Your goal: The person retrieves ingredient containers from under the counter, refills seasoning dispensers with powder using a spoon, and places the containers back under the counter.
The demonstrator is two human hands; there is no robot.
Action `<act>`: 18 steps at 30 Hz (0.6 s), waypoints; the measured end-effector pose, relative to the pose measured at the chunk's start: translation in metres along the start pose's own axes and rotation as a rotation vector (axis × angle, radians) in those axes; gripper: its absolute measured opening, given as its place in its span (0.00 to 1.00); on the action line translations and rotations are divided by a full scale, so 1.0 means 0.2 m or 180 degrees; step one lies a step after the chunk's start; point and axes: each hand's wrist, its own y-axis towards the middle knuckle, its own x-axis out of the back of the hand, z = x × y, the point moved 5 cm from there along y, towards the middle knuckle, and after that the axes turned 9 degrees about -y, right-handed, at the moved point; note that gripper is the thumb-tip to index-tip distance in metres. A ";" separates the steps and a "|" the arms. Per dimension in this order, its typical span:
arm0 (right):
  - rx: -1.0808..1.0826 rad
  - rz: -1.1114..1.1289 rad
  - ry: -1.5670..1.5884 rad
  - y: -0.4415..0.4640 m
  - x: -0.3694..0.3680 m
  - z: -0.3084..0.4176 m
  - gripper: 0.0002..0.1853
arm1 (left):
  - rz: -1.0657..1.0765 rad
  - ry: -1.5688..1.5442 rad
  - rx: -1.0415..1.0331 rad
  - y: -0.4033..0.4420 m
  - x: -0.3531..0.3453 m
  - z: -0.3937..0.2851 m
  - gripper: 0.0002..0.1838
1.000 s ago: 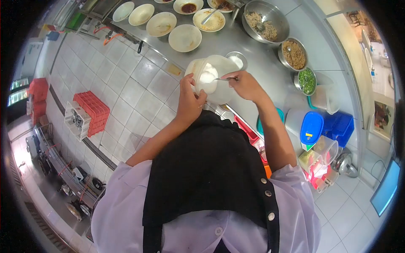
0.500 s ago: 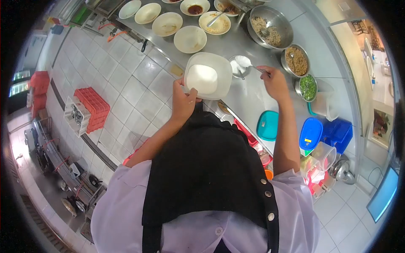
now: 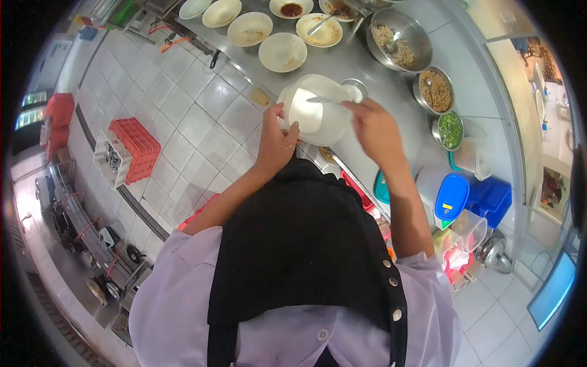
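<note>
My left hand (image 3: 280,139) grips the near left rim of a translucent plastic container (image 3: 333,125), which is tilted and holds a white substance (image 3: 306,111). In my right hand (image 3: 373,125) is a metal spoon (image 3: 324,100), its blurred bowl end over the container's opening. Just behind the container, partly hidden by it, sits a small metal bowl (image 3: 356,90) on the steel counter (image 3: 391,98).
Several cream bowls (image 3: 282,52) stand at the back. To the right are a large steel bowl (image 3: 399,40), a bowl of brown mince (image 3: 433,90), chopped greens (image 3: 450,129) and a blue lid (image 3: 452,197). Red crates (image 3: 136,150) sit on the floor at left.
The spoon first moved from the container to the small metal bowl with a white load, then came back over the container. The container turned and tilted in my left hand.
</note>
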 end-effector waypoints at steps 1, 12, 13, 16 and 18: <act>0.0085 -0.0008 -0.0363 0.02 -0.12 0.04 0.16 | 0.0061 0.0003 -0.0004 -0.01 -0.02 -0.01 0.24; -0.0282 0.1390 -0.0836 0.06 -0.69 -0.01 0.13 | 0.0642 0.0829 -0.0490 -0.12 -0.16 -0.07 0.26; -0.0313 0.1356 -0.0691 0.04 -0.71 -0.01 0.14 | 0.0664 0.0816 -0.0437 -0.12 -0.16 -0.07 0.26; -0.0644 0.1631 -0.0098 0.01 -0.74 -0.05 0.16 | 0.0735 0.0750 -0.0279 -0.13 -0.17 -0.08 0.27; -0.0766 0.1738 0.0239 0.00 -0.75 -0.07 0.17 | 0.0785 0.0668 -0.0172 -0.13 -0.18 -0.09 0.26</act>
